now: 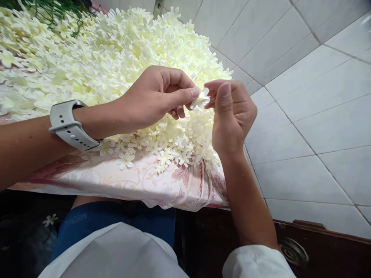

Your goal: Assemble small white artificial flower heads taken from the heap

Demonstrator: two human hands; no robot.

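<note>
My left hand (162,90) is closed in a pinch, with thumb and forefinger on a small white artificial flower (201,99). Facing it from the right is my right hand (233,114), its fingers curled and their tips close to the petals. The thumb stands up in front of those fingers, so whatever they may hold is hidden. Behind and below both hands spreads a large heap of white and pale yellow artificial flowers (121,46), with loose blossoms along its front edge.
A floral tablecloth (116,181) covers the table, with thin pale cords (189,185) hanging near its front right corner. Green artificial foliage (58,11) lies back left. White wall tiles (304,116) rise on the right. One flower (50,220) is down at lower left.
</note>
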